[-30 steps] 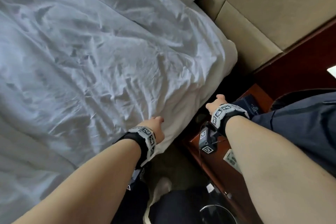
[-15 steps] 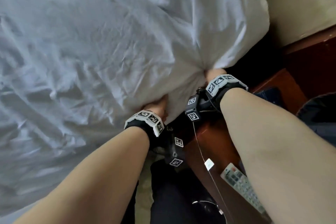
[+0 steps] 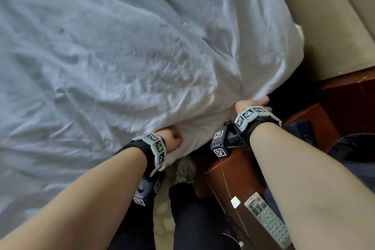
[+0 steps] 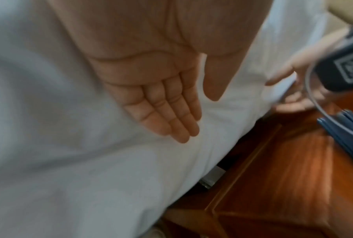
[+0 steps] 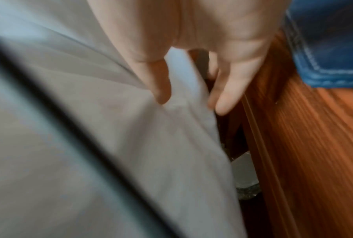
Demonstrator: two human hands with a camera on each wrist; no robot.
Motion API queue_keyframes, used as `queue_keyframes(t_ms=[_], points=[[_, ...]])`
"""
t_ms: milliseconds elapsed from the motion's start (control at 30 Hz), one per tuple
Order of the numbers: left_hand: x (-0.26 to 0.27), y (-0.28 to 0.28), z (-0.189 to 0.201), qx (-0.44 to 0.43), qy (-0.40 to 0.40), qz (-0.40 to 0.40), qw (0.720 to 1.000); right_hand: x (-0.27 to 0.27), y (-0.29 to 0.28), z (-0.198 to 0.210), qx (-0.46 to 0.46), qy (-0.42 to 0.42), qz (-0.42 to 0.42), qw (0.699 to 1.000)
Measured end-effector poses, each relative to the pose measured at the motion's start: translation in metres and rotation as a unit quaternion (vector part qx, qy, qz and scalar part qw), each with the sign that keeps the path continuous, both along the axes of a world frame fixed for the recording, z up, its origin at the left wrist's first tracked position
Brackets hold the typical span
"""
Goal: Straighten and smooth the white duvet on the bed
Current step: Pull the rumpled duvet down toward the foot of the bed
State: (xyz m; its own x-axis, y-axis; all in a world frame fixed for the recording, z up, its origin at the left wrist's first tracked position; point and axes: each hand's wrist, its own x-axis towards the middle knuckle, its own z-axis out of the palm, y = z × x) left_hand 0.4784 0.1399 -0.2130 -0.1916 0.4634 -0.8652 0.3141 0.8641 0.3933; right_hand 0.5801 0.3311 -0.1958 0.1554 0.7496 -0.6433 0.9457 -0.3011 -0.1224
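Observation:
The white duvet (image 3: 121,57) covers the bed, creased, with its near edge hanging over the side. My left hand (image 3: 172,140) lies against that hanging side; the left wrist view shows its fingers (image 4: 171,116) straight and together, flat on the cloth (image 4: 69,161). My right hand (image 3: 253,103) is farther right, near the duvet's corner. In the right wrist view my right hand (image 5: 191,104) pinches the duvet's edge (image 5: 183,77), thumb on one side and fingers behind it. The same hand (image 4: 289,91) shows in the left wrist view.
A reddish wooden nightstand (image 3: 239,178) stands close against the bed's side, under my right forearm. On it lie a remote control (image 3: 267,223) and a blue stitched item (image 3: 300,128). A beige padded headboard (image 3: 324,26) rises at the right. Patterned carpet (image 3: 182,168) shows between bed and nightstand.
Half a second ago both hands were close together, bunched in the duvet's edge. Now they are farther apart, the left hand lies flat, and the duvet looks smoother near the corner.

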Motion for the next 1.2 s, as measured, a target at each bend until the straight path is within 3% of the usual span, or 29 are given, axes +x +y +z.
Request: queue_keyframes(t_ms=[100,200,300,400,500,600,733,867,933,1067,1200], points=[[-0.021,-0.037,0.042,-0.001,0.044,-0.074,0.996,-0.031,-0.029,0.040,0.052,0.050,0.023,0.997],[-0.056,-0.093,0.074,-0.021,0.128,-0.065,0.989,-0.083,-0.075,0.070,-0.023,0.120,0.164,0.979],[-0.098,-0.169,0.097,-0.049,0.256,-0.021,0.965,-0.129,-0.146,0.098,-0.081,0.149,0.371,0.913],[-0.129,-0.256,0.111,-0.083,0.342,-0.001,0.936,-0.159,-0.233,0.109,-0.115,0.179,0.500,0.840],[-0.142,-0.339,0.110,-0.086,0.356,0.002,0.931,-0.171,-0.323,0.096,-0.183,0.192,0.582,0.769],[-0.138,-0.391,0.103,-0.054,0.325,-0.021,0.944,-0.167,-0.409,0.070,-0.194,0.146,0.646,0.724],[-0.134,-0.431,0.105,-0.079,0.325,-0.121,0.935,-0.149,-0.479,0.049,-0.134,0.057,0.671,0.727],[-0.138,-0.460,0.120,-0.140,0.366,-0.233,0.890,-0.136,-0.488,0.052,-0.059,0.031,0.705,0.706],[-0.137,-0.461,0.121,-0.144,0.389,-0.240,0.878,-0.138,-0.487,0.053,-0.040,0.035,0.704,0.708],[-0.118,-0.446,0.130,-0.154,0.365,-0.231,0.889,-0.134,-0.479,0.066,-0.087,0.012,0.667,0.740],[-0.066,-0.455,0.140,-0.193,0.268,-0.244,0.912,-0.098,-0.481,0.082,-0.131,-0.031,0.703,0.699]])
